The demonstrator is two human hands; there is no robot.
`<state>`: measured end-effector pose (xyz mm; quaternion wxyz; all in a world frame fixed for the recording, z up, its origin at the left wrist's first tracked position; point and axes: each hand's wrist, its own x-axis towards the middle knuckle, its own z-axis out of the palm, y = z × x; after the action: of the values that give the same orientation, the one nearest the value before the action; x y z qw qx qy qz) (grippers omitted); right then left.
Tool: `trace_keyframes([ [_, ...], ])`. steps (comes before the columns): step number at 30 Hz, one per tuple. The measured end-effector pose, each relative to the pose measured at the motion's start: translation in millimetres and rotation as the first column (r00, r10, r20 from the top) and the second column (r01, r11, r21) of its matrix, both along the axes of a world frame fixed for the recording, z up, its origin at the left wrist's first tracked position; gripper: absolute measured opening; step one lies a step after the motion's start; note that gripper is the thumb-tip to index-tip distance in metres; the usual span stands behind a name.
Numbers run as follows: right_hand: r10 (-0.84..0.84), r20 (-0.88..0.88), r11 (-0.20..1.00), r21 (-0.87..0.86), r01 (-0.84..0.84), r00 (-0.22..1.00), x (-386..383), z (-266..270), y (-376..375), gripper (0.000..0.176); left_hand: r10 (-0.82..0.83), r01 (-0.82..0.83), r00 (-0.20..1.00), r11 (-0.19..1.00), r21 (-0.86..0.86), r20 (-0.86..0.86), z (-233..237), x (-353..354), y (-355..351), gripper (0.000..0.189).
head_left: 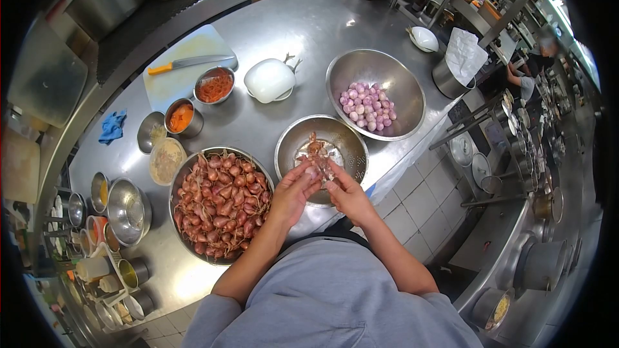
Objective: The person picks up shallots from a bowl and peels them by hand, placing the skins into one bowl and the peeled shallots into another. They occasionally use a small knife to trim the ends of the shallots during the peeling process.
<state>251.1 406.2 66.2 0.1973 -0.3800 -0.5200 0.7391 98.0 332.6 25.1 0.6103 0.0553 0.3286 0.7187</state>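
Note:
Both my hands are over the near rim of a perforated metal colander (pixel 282 148) with brown skins (pixel 316 147) in it. My left hand (pixel 292 194) is closed around a pale shallot (pixel 311 173), seen partly between the fingers. Close beside it, the thumb and fingers of my right hand (pixel 351 194) are pinched together; what they hold is too small to tell. To the left stands a large bowl heaped with unpeeled shallots (pixel 222 203). Peeled purple shallots (pixel 368 107) lie in a wide metal bowl (pixel 405 84) beyond the colander.
A knife (pixel 193 63) with an orange handle rests on a cutting board (pixel 206 42). Nearby are containers of shredded (pixel 214 85) and chunky orange food (pixel 180 118), a white covered bowl (pixel 269 80) and a blue cloth (pixel 112 127). A person (pixel 538 58) is at the far right.

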Motion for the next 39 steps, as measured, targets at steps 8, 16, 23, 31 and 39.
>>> trace_keyframes([
  [8, 0.140, -0.003, 0.990, -0.027, -0.140, 0.990, 2.7, 8.1, -1.3, 0.053, -0.003, 0.003, 0.984, 1.000, 0.002, -0.178, -1.6, 3.4, -2.6, 0.023],
  [16, 0.118, -0.016, 0.989, -0.085, -0.119, 0.993, 6.0, 3.6, 2.1, 0.046, -0.015, 0.009, 0.974, 1.000, -0.027, -0.227, -7.6, 4.3, -3.4, 0.024],
  [23, 0.009, 0.013, 0.982, -0.191, -0.007, 1.000, 6.1, -5.6, 5.1, 0.043, -0.079, 0.072, 0.992, 0.995, -0.065, -0.100, 0.7, -1.2, -3.7, 0.031],
  [31, 0.097, 0.004, 0.989, -0.112, -0.096, 0.995, 8.0, -2.2, 2.8, 0.051, -0.021, 0.018, 0.997, 0.999, -0.039, -0.077, -1.2, 2.2, -2.3, 0.030],
  [39, 0.128, 0.011, 0.988, -0.089, -0.126, 0.992, 3.8, 9.5, -2.3, 0.050, -0.008, 0.002, 0.979, 0.999, -0.032, -0.206, -2.3, 4.9, -2.4, 0.022],
])
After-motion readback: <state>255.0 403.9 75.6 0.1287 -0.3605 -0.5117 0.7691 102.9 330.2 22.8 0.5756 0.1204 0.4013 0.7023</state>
